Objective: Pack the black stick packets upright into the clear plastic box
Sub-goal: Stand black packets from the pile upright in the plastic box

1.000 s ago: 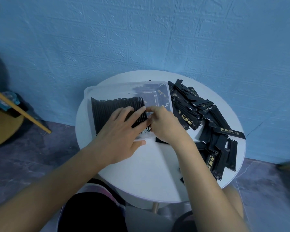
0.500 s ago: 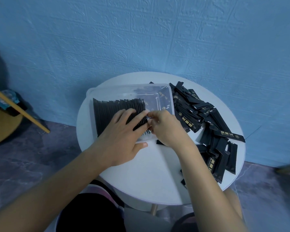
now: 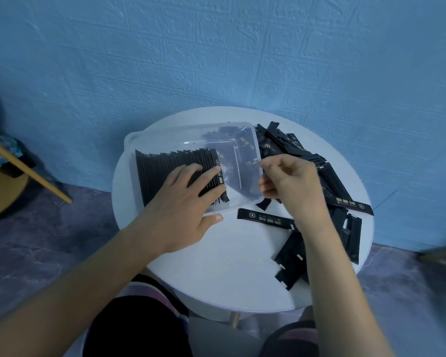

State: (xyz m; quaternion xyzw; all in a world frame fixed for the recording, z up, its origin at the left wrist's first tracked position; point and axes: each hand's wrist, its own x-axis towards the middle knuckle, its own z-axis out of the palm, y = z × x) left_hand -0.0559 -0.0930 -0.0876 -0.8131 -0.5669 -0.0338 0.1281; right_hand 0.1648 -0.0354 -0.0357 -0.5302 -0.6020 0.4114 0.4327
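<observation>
Your left hand lies flat, fingers straight, pressing the row of black stick packets standing in the left end of the clear plastic box. Your right hand hovers at the box's right rim, fingers loosely curled, with nothing visible in them. Loose packets lie heaped on the white table to the right; their gold emblem and lettering are too small to read

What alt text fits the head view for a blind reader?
A left hand presses a row of upright black packets inside a clear plastic box on a white table; the right hand hovers at the box's right edge, beside loose packets.
</observation>
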